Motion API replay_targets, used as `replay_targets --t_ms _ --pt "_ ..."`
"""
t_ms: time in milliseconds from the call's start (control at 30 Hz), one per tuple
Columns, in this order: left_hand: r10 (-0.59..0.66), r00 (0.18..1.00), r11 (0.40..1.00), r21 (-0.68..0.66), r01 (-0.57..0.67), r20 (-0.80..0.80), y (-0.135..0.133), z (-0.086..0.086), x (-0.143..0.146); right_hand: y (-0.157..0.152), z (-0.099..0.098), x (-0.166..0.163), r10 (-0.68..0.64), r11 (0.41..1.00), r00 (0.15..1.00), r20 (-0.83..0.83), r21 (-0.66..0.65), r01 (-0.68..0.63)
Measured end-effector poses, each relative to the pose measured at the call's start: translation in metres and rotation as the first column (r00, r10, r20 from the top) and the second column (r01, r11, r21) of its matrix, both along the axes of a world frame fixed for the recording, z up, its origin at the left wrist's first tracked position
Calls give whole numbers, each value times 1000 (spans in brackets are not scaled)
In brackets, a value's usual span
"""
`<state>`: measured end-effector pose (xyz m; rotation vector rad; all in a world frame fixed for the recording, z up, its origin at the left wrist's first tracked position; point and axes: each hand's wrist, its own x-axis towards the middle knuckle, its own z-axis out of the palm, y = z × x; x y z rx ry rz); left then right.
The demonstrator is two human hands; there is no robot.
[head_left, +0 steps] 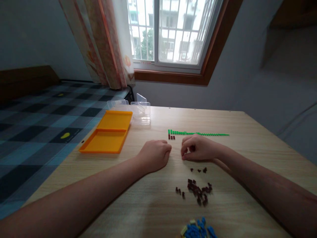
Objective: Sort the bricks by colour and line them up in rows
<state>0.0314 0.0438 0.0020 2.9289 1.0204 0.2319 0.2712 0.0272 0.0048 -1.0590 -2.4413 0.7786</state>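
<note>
My left hand (155, 154) rests on the wooden table (247, 158) with its fingers curled into a loose fist; I cannot see anything in it. My right hand (198, 147) lies just to its right, fingers pinched together, whatever they hold hidden. Just beyond both hands runs a long row of small green bricks (198, 133), with three dark brown bricks (171, 136) set at its left end. A loose pile of dark brown bricks (198, 191) lies nearer to me, below the right hand.
An open orange tray (109, 132) lies at the table's left, with clear plastic boxes (138, 110) behind it. Blue and yellow bricks (196, 229) sit at the near edge. A checked bed lies left of the table; a window and curtain stand behind.
</note>
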Motion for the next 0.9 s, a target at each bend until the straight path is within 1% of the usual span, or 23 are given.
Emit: replay_targets --t_ms 67,133,233,300,400,633,900 --pt "1 1000 1000 4 -1 4 0 0 0 3 -6 0 -44 997 999 1 58 44" --pt "-1 1000 1000 9 1 10 0 -1 0 7 -13 1 -118 980 993 -13 158 119" --pt "-7 1000 1000 18 7 17 1 -2 0 13 -22 -1 -224 926 974 -43 303 226" --pt "-13 1000 1000 20 12 19 1 -3 0 15 -26 -4 -263 899 963 -52 349 264" --pt "-10 1000 1000 20 10 16 1 -4 0 14 -27 -5 -281 886 957 -68 364 286" --pt "-6 1000 1000 2 6 7 1 -2 0 10 -25 -2 -279 885 959 -58 373 280" --pt "-4 1000 1000 16 4 16 1 -3 0 15 -28 -9 -380 844 925 -34 396 361"
